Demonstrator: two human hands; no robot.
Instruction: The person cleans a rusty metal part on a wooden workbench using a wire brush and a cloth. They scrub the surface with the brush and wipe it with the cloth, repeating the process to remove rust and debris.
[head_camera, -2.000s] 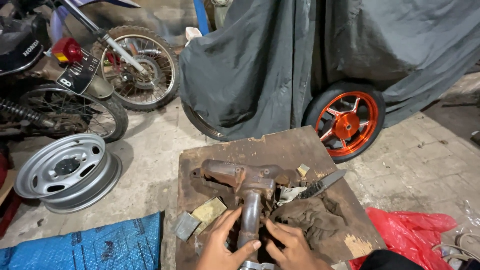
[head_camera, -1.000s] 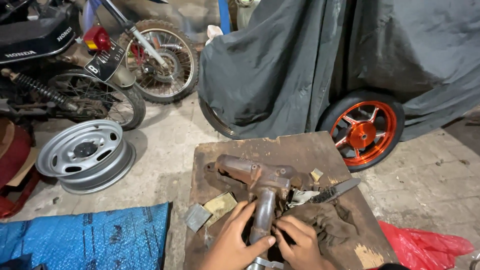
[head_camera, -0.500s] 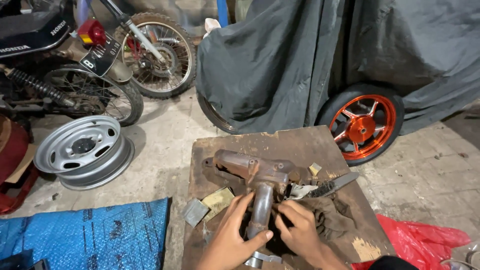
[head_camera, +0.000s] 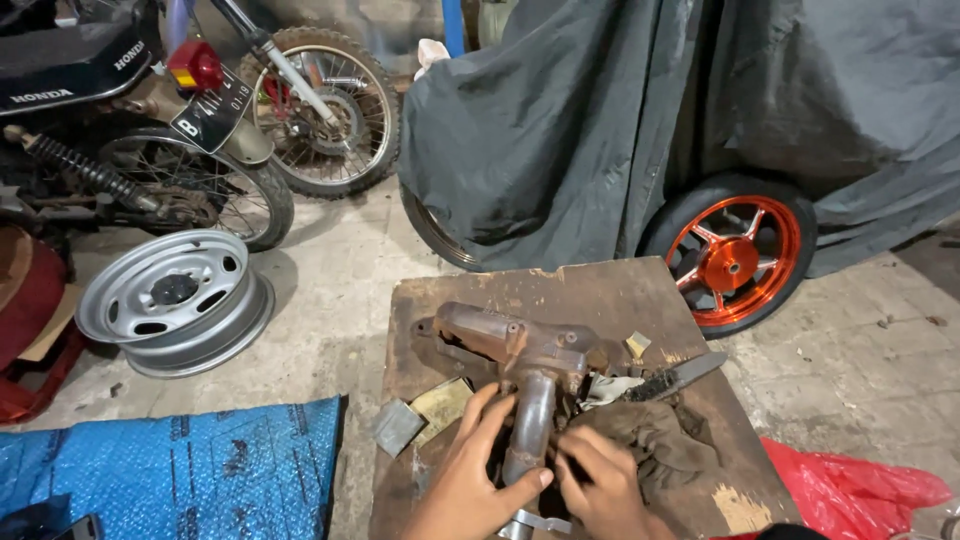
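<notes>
The rusty metal manifold (head_camera: 520, 365) lay on the wooden board (head_camera: 640, 290), its pipe leg running toward 6 o'clock. The left hand (head_camera: 475, 480) was closed around that pipe leg, thumb hooked under its right side. The right hand (head_camera: 605, 485) rested fingers-down at the pipe's 3 o'clock side, against a dirty rag (head_camera: 655, 430); whether it gripped anything could not be told. Compared with half a second earlier, the hands sat slightly lower on the pipe and the view had shifted little. Against two seconds earlier, both hands had spread apart somewhat. A wire brush (head_camera: 675, 378) lay at 2 o'clock, sandpaper pieces (head_camera: 425, 412) at 9 o'clock.
</notes>
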